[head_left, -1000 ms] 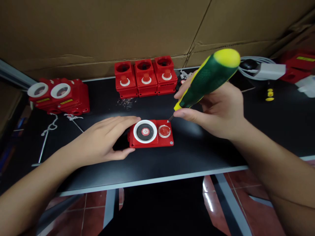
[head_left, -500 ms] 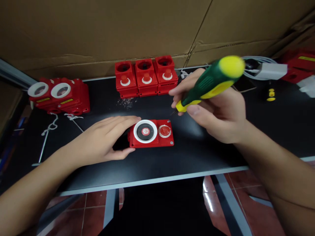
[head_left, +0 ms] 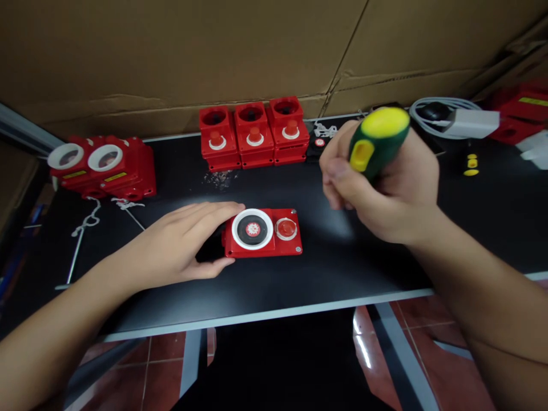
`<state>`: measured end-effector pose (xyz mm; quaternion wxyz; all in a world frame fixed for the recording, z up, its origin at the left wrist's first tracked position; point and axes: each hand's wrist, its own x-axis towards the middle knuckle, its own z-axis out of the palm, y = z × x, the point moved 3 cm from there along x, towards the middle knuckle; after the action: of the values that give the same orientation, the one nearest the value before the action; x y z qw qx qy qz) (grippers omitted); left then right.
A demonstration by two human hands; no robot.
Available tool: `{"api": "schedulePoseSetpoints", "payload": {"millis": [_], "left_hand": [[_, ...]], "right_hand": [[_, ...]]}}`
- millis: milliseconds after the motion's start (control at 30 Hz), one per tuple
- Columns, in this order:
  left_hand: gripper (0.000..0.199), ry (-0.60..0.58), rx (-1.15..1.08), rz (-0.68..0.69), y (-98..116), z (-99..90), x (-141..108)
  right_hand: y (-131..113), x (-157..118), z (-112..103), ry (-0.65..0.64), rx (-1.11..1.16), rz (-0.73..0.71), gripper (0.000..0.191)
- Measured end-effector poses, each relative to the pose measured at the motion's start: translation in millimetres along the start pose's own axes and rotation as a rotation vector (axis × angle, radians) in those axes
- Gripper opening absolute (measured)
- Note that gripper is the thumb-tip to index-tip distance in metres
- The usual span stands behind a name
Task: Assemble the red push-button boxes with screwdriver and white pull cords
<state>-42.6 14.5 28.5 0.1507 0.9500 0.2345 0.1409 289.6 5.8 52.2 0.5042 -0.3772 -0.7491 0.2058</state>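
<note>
Centrally on a flat black tabletop (head_left: 265, 291) lies a red rectangular box (head_left: 277, 246) with a white-rimmed black dial (head_left: 252, 228), its left end held between the left hand's (head_left: 184, 240) thumb and fingers. Apart from it, the right hand (head_left: 387, 208) clasps a green-and-yellow screwdriver (head_left: 380, 140).

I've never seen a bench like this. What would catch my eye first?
Probably the bulky green-and-yellow handle in the right hand, held above the black table. Next, left of it, the red box with a white ring, held at its left end by the left hand. Behind, three similar red boxes stand in a row.
</note>
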Motion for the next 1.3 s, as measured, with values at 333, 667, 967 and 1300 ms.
{"api": "schedulePoseSetpoints", "payload": {"millis": [333, 667, 967, 1300], "left_hand": [[0.064, -0.008, 0.004, -0.006, 1, -1.2, 0], [0.064, -0.002, 0.021, 0.002, 1, -1.3, 0], [0.066, -0.024, -0.007, -0.01, 0, -1.9, 0], [0.064, -0.038, 0.007, -0.057, -1, -0.3, 0]], "right_hand": [[0, 5, 5, -0.555, -0.316, 0.067, 0.02], [0, -1, 8, -0.604, -0.399, -0.01, 0.015], [-2, -4, 5, -0.521, -0.343, -0.105, 0.004], [80, 41, -85, 0.032, -0.648, 0.077, 0.031]]}}
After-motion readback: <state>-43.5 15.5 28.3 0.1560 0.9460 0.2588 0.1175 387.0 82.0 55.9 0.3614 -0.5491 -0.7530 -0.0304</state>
